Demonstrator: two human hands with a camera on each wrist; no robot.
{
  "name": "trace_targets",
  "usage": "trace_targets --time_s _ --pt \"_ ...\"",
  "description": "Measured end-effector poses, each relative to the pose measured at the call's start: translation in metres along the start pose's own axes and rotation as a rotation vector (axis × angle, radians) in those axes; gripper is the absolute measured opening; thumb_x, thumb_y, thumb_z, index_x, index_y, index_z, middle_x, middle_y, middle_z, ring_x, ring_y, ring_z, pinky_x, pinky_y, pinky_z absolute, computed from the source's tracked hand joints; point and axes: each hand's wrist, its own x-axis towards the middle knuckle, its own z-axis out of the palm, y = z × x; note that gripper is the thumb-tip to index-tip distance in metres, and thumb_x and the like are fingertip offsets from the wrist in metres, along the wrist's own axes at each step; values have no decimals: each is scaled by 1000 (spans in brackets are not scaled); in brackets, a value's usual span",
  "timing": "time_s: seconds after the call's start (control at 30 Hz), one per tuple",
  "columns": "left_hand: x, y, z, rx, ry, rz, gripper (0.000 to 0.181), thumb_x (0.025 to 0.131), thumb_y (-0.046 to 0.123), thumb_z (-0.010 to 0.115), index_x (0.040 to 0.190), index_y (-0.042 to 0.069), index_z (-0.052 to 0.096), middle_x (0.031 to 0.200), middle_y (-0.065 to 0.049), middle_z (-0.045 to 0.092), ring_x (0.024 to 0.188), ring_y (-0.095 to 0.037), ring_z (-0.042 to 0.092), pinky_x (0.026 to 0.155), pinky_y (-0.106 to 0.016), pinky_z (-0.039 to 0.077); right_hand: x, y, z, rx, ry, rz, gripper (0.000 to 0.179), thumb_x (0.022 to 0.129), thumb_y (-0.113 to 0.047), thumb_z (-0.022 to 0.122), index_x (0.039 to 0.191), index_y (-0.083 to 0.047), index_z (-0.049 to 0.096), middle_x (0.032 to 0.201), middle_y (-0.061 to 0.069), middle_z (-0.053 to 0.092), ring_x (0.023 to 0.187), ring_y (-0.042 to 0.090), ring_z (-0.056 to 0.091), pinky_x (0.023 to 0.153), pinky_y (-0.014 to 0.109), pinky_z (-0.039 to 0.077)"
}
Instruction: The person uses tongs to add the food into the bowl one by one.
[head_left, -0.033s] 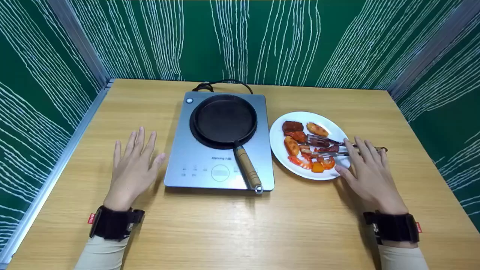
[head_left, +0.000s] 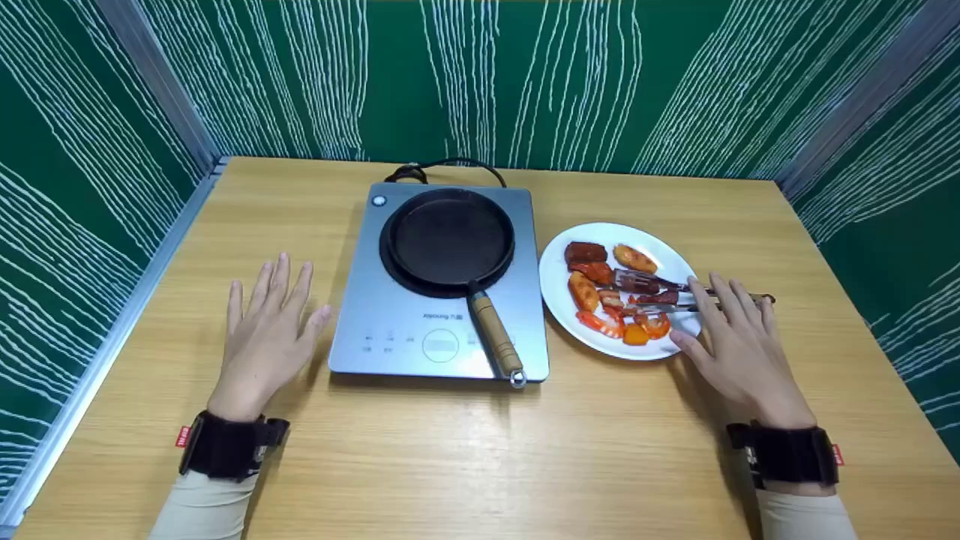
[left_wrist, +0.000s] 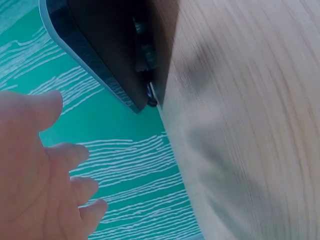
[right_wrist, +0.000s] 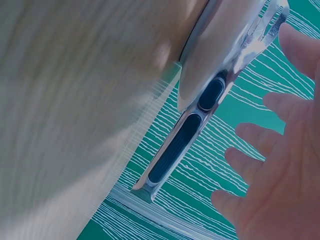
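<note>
My left hand (head_left: pixel 266 341) is held over the wooden table, left of the induction cooktop (head_left: pixel 356 315), its fingers spread and holding nothing. On the cooktop sits a black frying pan (head_left: pixel 450 238), its wooden handle (head_left: pixel 495 330) angled toward me. To the right, a white plate (head_left: pixel 553 279) carries several pieces of meat, shrimp (head_left: pixel 600 324) and other cooked-looking food. Metal tongs (head_left: pixel 675 308) lie across the food, handle end past the plate's right rim. Over that handle hovers my right hand (head_left: pixel 739 349), fingers spread; the right wrist view shows a gap between it and the tongs (right_wrist: pixel 175 147).
A black cord (head_left: pixel 457 162) runs behind the cooktop at the table's back edge. Green panels (head_left: pixel 405 82) with white streaks enclose the table (head_left: pixel 480 465) on the back and sides, with grey posts at the corners. Both wrists wear black straps (head_left: pixel 229 446).
</note>
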Motion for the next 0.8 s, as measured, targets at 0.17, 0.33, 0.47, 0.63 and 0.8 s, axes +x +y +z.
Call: trace_targets --time_s 0.17,0.33,0.47,0.63,0.8 --pt "1 3 -1 6 12 -2 74 113 57 30 170 12 13 175 -15 -6 163 -38 -8 122 -63 -18 -1 1 -2 6 12 -1 81 109 -51 53 170 -12 18 173 28 14 159 52 8 122 70 -10" --pt "-2 12 -1 -16 26 -12 75 113 58 32 170 12 15 175 -18 -1 163 -42 -2 124 -61 -16 -1 1 -1 12 15 -6 81 109 -50 55 170 -13 18 173 27 14 159 52 8 122 70 -9" --pt "-2 22 -2 -38 33 -9 75 112 55 37 169 10 19 174 -23 8 162 -45 5 125 -65 -7 2 -3 -4 26 6 -8 81 108 -49 57 170 -13 20 173 27 15 158 53 11 123 70 -8" --pt "3 41 -3 -54 110 38 66 111 48 49 161 5 42 165 -27 36 154 -48 29 124 -66 15 12 -13 -24 58 -66 -14 82 107 -50 59 170 -16 20 174 26 15 158 53 11 123 70 -4" --pt "8 71 -1 -82 168 87 53 106 49 61 131 3 68 130 -20 66 121 -40 59 101 -58 45 25 -27 -50 123 -158 -4 83 106 -57 57 171 -23 19 175 22 12 159 53 8 123 72 -1"
